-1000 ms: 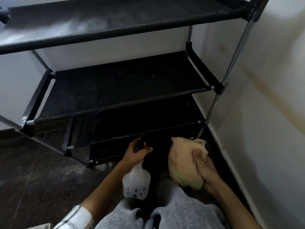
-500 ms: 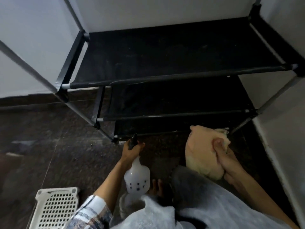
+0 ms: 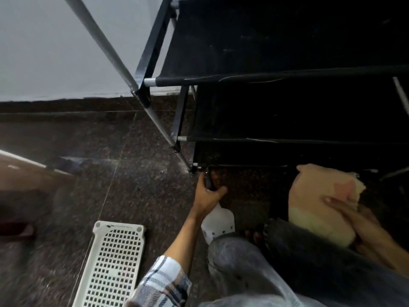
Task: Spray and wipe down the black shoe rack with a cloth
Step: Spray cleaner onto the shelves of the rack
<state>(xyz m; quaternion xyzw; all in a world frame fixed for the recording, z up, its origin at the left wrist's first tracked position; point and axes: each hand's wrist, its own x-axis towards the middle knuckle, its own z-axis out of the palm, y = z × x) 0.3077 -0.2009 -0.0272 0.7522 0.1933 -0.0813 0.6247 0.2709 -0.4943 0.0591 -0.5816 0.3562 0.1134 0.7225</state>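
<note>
Black shoe rack with dark fabric shelves and grey metal tube legs stands against the white wall, occupying the upper right of the head view. Three tiers are visible, stepped one below the other; the lowest front rail sits just above the dark speckled stone floor. The left front leg runs diagonally down to a foot at the floor, just beside the left hand.

Left hand grips the black trigger head of a translucent white plastic spray bottle. The fingers are curled round the neck and trigger. The bottle body hangs below the hand, tilted, with small dark dots printed near its base. The nozzle end lies close to the bottom front corner of the rack; contact with the rack cannot be determined. A plaid sleeve in white, blue and brown covers the left forearm near the bottom edge.

Right hand holds a bunched pale yellow-beige cloth. The thumb presses on the top of the bundle and the remaining fingers wrap beneath it. The cloth is in front of the lowest tier, at the right; whether it touches the rack cannot be determined.

Grey trouser legs fill the lower centre, with toes visible between them and the bottle.

A white perforated plastic tray lies flat on the floor, left of the left arm and well apart from the rack. A brown surface with a light edge shows at the far left, blurred.
</note>
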